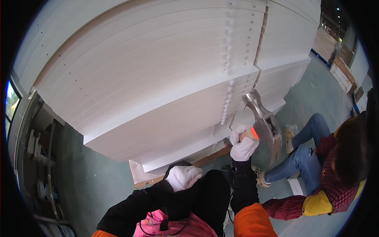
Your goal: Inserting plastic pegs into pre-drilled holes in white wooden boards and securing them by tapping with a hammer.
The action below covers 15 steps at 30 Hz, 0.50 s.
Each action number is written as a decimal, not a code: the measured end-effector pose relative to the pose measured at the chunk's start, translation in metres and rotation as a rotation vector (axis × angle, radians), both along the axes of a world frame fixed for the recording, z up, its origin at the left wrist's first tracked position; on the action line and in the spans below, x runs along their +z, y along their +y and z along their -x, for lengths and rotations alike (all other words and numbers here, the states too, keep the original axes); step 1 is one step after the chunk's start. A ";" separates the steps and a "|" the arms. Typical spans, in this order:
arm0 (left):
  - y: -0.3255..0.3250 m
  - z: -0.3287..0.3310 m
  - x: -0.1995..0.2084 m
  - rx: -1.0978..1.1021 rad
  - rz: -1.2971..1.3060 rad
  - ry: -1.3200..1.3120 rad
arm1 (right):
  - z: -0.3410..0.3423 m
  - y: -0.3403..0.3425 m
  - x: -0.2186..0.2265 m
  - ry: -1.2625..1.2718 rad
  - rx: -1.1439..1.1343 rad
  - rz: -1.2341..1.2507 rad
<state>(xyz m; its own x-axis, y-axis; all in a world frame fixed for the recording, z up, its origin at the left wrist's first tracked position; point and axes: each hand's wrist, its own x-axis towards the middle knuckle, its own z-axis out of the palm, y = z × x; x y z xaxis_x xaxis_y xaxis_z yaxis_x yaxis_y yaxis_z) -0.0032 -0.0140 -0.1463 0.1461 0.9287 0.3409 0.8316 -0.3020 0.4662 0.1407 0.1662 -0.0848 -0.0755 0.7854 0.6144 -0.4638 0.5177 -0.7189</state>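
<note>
My right hand, in a white knit glove, is closed round the handle of a claw hammer. The handle shows orange by the glove, and the worn metal head stands up large, its round face toward the boards and its claw toward me. Behind it rises a big stack of white boards with rows of small holes along their edges. My left hand, also gloved in white, rests by my knee with its fingers curled in. What it holds, if anything, is hidden.
On the right sits a co-worker in a checked top and jeans, close to my right arm. Brown cardboard lies under the stack. A metal-framed rack stands at the left. Further boards stand at the far right.
</note>
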 end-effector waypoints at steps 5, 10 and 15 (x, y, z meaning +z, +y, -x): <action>0.000 0.001 -0.002 0.042 0.040 -0.015 | -0.006 -0.002 0.012 -0.162 0.027 0.189; 0.000 0.000 -0.001 0.020 0.019 0.025 | -0.014 0.007 -0.004 -0.156 -0.070 0.102; 0.007 -0.004 -0.002 0.014 0.023 -0.022 | -0.041 0.030 -0.064 -0.866 -0.472 -0.321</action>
<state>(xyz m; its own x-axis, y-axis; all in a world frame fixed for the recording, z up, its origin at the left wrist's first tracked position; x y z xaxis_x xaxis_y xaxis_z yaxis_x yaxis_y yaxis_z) 0.0013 -0.0072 -0.1484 0.1256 0.9382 0.3226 0.8254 -0.2792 0.4907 0.1816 0.1965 -0.1488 -0.3182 0.6590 0.6815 0.4461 0.7384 -0.5057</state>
